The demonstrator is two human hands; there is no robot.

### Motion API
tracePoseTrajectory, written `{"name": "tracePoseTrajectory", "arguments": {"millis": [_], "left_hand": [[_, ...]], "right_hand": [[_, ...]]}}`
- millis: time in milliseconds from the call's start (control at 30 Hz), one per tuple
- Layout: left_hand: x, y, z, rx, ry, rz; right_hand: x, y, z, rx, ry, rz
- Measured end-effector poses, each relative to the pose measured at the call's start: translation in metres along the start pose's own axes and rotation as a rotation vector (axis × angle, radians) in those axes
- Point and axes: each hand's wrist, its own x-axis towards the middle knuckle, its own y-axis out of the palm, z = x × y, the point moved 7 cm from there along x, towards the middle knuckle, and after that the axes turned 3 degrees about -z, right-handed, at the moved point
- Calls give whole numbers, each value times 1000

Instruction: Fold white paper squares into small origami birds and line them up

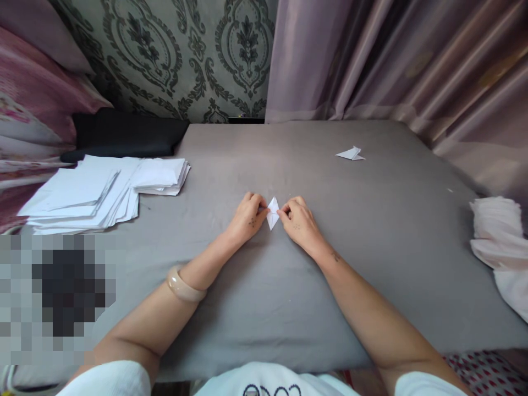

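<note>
A small piece of white folded paper (pixel 273 214), diamond-shaped with a crease across its middle, is between my two hands over the grey table cover. My left hand (pixel 250 215) pinches its left corner between thumb and fingers. On the opposite corner, my right hand (pixel 300 221) has a similar pinch. The paper's upper and lower points stay uncovered. Farther back to the right lies a finished-looking folded paper figure (pixel 351 154) with pointed ends, apart from both hands.
Stacks of white paper sheets (pixel 82 190) lie at the left, with a smaller paper stack (pixel 160 175) against them. Behind is a black folded item (pixel 127 132). Bunched white cloth (pixel 497 231) sits at the right edge. Curtains (pixel 350 60) hang along the back.
</note>
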Motion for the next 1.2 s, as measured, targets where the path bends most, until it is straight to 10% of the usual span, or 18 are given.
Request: {"name": "tracePoseTrajectory", "arguments": {"millis": [300, 733, 1200], "left_hand": [[-15, 9, -39, 466, 301, 248], [-23, 1, -37, 489, 239, 337], [-20, 1, -38, 368, 328, 20]], "right_hand": [[-18, 3, 26, -264, -169, 118], [-36, -4, 50, -624, -272, 239], [-18, -16, 17, -235, -111, 178]]}}
